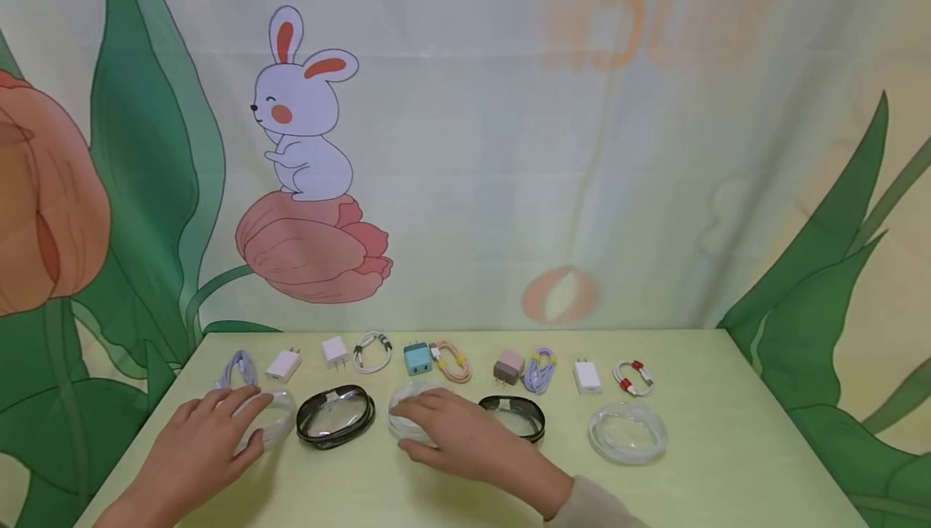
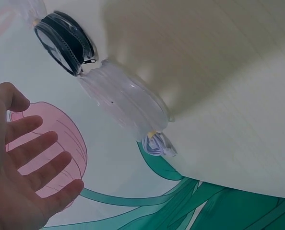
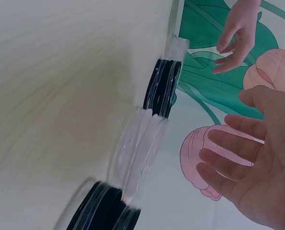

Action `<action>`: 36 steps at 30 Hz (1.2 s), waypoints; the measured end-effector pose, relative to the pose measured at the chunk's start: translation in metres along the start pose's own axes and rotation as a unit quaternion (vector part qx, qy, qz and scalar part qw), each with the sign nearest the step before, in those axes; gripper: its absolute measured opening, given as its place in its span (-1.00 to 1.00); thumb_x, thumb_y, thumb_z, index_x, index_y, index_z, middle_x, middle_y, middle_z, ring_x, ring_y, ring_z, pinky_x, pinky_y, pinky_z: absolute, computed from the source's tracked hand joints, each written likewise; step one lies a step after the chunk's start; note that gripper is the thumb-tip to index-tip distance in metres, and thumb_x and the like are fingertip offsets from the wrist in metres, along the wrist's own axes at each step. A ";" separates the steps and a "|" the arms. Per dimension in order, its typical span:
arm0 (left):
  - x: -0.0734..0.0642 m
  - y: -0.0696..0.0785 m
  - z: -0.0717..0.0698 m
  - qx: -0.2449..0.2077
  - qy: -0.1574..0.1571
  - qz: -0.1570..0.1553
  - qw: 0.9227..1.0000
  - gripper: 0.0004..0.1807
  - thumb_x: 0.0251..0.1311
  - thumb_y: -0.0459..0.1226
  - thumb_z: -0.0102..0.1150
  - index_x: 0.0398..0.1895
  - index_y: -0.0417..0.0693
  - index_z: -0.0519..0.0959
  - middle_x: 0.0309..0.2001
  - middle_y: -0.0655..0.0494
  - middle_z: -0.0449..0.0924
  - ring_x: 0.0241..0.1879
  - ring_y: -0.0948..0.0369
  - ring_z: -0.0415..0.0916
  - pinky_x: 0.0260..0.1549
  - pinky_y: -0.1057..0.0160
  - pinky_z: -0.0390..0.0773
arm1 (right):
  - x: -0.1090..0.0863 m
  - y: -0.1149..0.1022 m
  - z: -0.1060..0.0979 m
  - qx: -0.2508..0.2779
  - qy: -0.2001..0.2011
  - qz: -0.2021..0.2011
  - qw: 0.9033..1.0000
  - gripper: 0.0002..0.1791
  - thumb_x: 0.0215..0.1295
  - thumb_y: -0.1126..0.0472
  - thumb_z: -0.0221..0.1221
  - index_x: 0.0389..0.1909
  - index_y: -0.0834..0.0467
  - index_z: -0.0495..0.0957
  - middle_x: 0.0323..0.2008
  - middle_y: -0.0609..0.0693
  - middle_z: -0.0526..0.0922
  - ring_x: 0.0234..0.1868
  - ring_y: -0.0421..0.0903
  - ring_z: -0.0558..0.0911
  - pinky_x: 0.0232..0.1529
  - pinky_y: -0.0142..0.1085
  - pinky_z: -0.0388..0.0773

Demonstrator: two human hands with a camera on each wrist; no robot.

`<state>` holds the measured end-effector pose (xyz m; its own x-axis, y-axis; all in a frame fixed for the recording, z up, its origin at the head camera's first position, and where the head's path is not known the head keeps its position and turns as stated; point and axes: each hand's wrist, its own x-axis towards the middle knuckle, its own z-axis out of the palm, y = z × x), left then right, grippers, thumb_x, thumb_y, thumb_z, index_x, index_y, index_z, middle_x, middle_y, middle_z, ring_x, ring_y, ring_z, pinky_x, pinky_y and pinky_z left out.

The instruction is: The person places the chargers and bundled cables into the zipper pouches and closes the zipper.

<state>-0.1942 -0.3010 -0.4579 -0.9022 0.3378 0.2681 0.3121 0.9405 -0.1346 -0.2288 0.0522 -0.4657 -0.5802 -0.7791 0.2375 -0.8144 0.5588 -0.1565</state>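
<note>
Fingers of your left hand (image 1: 195, 451) and right hand (image 1: 457, 435) loose, gripping nothing, near clear pouches (image 1: 282, 421), lower left and lower centre of frame. Black-trimmed pouches (image 1: 336, 416) alongside. Chargers (image 1: 418, 359), cables (image 1: 539, 372) rowed just above, outside pouches. Looks like start: nothing picked up, everything left.

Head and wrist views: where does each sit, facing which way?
Head: on the head, facing forward and down at the table and backdrop; the left hand and right hand show.
Left wrist: on that wrist, facing past the left hand toward the purple cable and leftmost black-trimmed pouch; no right hand.
Right wrist: on that wrist, facing past the right hand along the pouch row; the left hand shows beyond.
Both wrist views share the left hand and that pouch.
</note>
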 end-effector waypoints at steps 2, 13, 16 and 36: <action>-0.001 -0.001 0.001 0.000 -0.008 -0.004 1.000 -0.57 0.18 -0.09 0.32 0.11 -0.02 0.63 0.13 -0.10 0.60 0.07 -0.17 0.51 -0.09 -0.33 0.52 | 0.004 -0.002 0.001 0.007 -0.003 -0.003 1.000 -0.53 0.56 -0.10 0.03 0.35 0.00 0.49 0.25 -0.10 0.59 0.31 -0.13 0.52 0.35 -0.28 0.39; -0.001 -0.008 0.015 -0.006 -0.020 -0.002 1.000 -0.56 0.17 -0.09 0.34 0.11 -0.01 0.62 0.11 -0.09 0.60 0.03 -0.16 0.54 -0.14 -0.32 0.54 | 0.023 -0.012 0.001 0.011 0.007 -0.004 1.000 -0.53 0.57 -0.10 0.03 0.35 0.00 0.49 0.24 -0.11 0.59 0.27 -0.14 0.54 0.32 -0.30 0.42; 0.001 -0.014 0.019 -0.011 -0.015 -0.003 1.000 -0.53 0.17 -0.10 0.34 0.14 -0.04 0.61 0.11 -0.11 0.60 0.03 -0.17 0.54 -0.15 -0.32 0.54 | 0.030 -0.014 -0.001 0.009 0.007 -0.007 1.000 -0.54 0.56 -0.09 0.03 0.35 -0.01 0.50 0.25 -0.11 0.59 0.27 -0.15 0.54 0.33 -0.31 0.41; -0.020 -0.050 0.055 -0.091 -0.045 0.054 0.993 -0.48 0.08 -0.39 0.47 0.15 -0.18 0.57 0.11 -0.14 0.58 0.04 -0.12 0.55 -0.14 -0.14 0.64 | 0.071 -0.040 0.002 0.018 0.013 -0.040 0.999 -0.59 0.57 -0.06 0.04 0.29 -0.01 0.54 0.23 -0.16 0.59 0.27 -0.22 0.53 0.34 -0.44 0.32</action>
<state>-0.2085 -0.3569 -0.5084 -0.8807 0.4404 0.1745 0.4501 0.8928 0.0184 -0.2369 -0.0262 -0.4449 -0.5124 -0.8134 0.2753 -0.8587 0.4833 -0.1705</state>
